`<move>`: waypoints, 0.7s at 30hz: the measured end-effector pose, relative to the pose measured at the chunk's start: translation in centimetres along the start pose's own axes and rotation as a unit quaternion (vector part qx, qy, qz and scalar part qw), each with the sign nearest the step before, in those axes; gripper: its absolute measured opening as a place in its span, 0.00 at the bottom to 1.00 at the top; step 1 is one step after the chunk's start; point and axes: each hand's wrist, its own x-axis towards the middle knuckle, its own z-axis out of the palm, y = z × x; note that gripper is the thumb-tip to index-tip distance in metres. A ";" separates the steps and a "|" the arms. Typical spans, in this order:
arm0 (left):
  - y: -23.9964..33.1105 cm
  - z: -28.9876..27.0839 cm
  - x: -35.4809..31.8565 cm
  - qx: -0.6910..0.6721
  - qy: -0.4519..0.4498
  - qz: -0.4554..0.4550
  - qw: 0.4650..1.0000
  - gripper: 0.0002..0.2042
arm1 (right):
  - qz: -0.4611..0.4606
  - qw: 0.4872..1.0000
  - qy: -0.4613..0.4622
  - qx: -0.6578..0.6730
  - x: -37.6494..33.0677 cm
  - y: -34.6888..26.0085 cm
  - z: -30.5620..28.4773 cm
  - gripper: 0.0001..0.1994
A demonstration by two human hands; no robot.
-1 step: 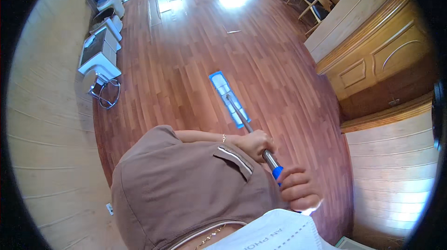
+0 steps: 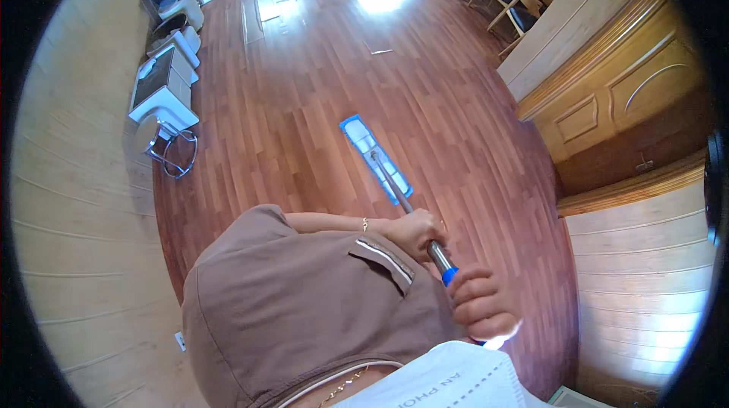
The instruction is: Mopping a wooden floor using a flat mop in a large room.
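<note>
Mop [image 2: 376, 159]: flat blue head on wood floor [image 2: 319, 89], handle slanting back toward person. Left hand [image 2: 416, 232]: arm bent across chest, fingers clamped round handle mid-shaft. Right hand [image 2: 478, 303]: lower, fingers clamped on blue grip end. Open floor ahead; white machines [image 2: 163, 89] along left wall, wood door [image 2: 607, 104] at right.

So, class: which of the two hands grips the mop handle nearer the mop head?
The left hand, on the bare metal handle; the right hand holds the upper end.
</note>
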 end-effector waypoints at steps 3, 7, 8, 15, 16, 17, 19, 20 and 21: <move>-3.2 0.6 0.3 0.005 0.067 0.025 0.997 0.08 | 0.061 0.998 0.018 0.010 -2.5 2.0 0.0 0.14; -7.7 0.3 1.8 0.105 0.173 0.008 0.979 0.12 | 0.168 0.973 0.080 -0.140 -4.3 3.9 -1.0 0.12; -9.0 -0.1 2.0 0.149 0.203 0.003 0.968 0.14 | 0.165 0.974 0.078 -0.133 -4.8 4.7 -1.2 0.12; -16.7 -3.3 4.9 0.203 0.239 -0.041 0.949 0.18 | 0.305 0.890 0.249 -0.231 -9.0 13.6 -1.0 0.09; -18.1 -4.1 5.1 0.209 0.245 -0.052 0.945 0.19 | 0.304 0.889 0.244 -0.239 -9.1 15.0 -1.4 0.08; -19.9 -4.7 5.1 0.174 0.247 -0.074 0.950 0.19 | 0.305 0.888 0.241 -0.247 -9.2 16.4 -1.8 0.07; -23.6 -6.1 4.8 0.190 0.252 -0.113 0.942 0.14 | 0.324 0.884 0.220 -0.254 -8.8 19.1 -3.0 0.07; -25.4 -7.1 4.9 0.200 0.254 -0.124 0.938 0.12 | 0.341 0.881 0.200 -0.260 -8.7 20.5 -3.7 0.07; -26.3 -8.6 5.0 0.201 0.182 -0.187 0.944 0.08 | 0.358 0.869 0.201 -0.275 -9.0 22.2 -4.2 0.08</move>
